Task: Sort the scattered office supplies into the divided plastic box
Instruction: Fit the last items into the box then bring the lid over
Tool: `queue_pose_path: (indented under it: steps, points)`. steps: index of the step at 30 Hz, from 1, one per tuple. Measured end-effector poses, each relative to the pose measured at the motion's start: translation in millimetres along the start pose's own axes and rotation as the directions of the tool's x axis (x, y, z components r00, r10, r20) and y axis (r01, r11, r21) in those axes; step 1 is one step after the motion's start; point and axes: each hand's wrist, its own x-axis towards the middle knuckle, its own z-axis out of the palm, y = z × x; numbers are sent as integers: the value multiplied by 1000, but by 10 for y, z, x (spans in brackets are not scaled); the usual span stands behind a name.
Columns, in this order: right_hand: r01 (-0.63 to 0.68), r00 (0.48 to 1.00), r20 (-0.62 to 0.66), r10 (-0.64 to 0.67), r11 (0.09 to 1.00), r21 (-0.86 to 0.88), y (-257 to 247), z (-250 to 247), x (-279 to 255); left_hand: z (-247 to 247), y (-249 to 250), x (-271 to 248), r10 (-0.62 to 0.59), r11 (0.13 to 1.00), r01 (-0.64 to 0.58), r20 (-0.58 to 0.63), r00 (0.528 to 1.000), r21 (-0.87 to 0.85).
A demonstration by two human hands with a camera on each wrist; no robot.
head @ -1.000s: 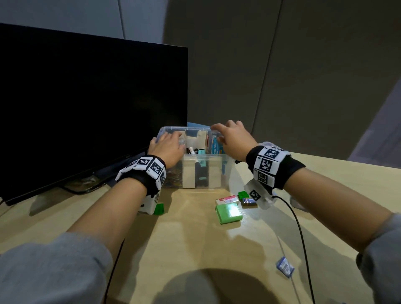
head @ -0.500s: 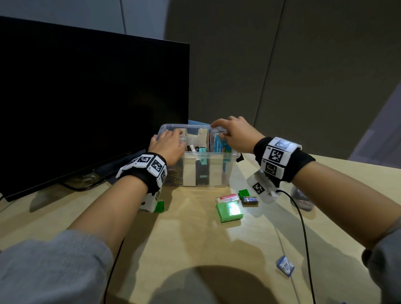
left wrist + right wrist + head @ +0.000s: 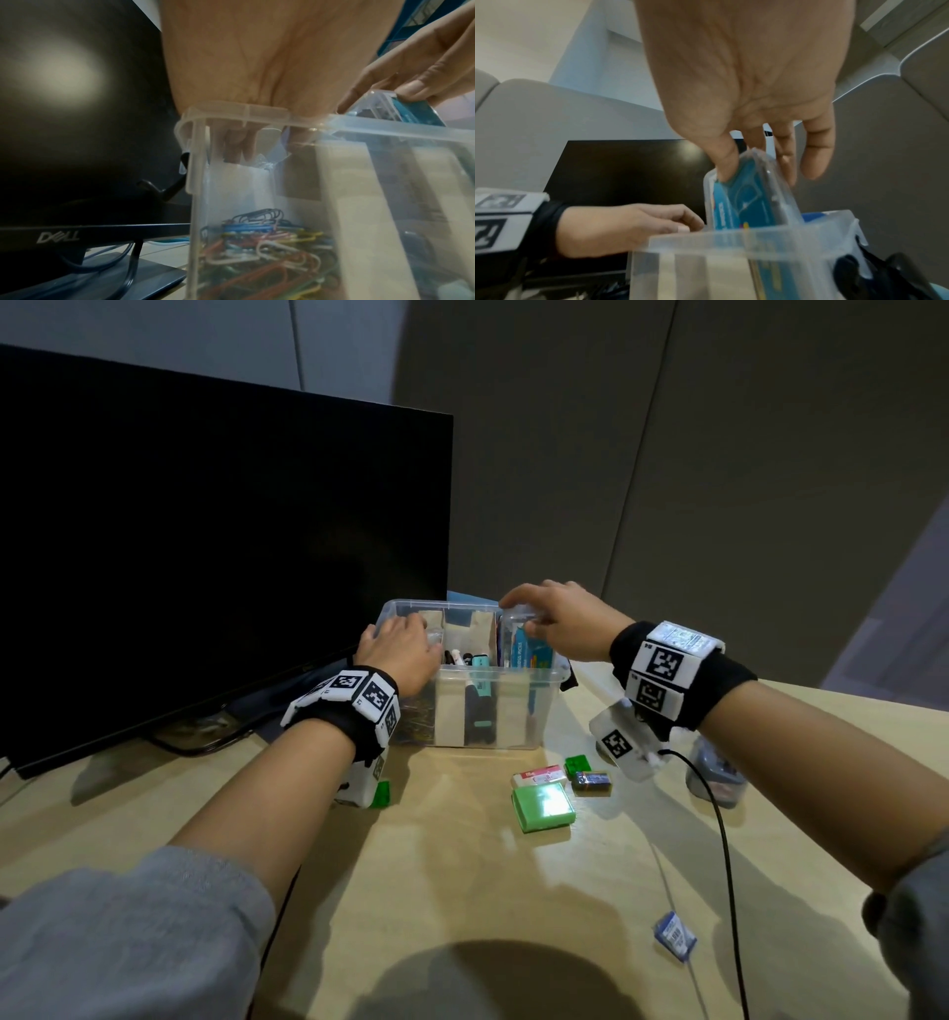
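Black Dell monitor [image 3: 215, 546], screen off, at desk's left rear; logo readable in left wrist view. Its flat dark base [image 3: 144, 278] sits on the light wood desk [image 3: 462, 891], cables [image 3: 128, 261] looped under the bezel. Black cable [image 3: 721, 839] runs across desk's right side toward near edge. Grey wall panels [image 3: 719, 480] behind, vertical seams.

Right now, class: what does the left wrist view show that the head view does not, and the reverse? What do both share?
Only the left wrist view: the coloured paper clips clearly, at the bottom of the end compartment.

Only the head view: the green box and the blue packet on the table.

Both: the divided plastic box, the monitor, and the right hand gripping a clear case.
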Motion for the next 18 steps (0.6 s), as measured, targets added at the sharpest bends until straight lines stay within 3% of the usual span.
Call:
queue_pose_path:
  steps: [6, 18]
  points:
    - [28, 992, 127, -14, 993, -114, -19, 136, -72, 19, -3, 2, -27, 997, 29, -31, 999, 65]
    - [24, 990, 142, -12, 996, -84, 66, 163, -33, 26, -5, 0, -26, 997, 30, -60, 998, 74]
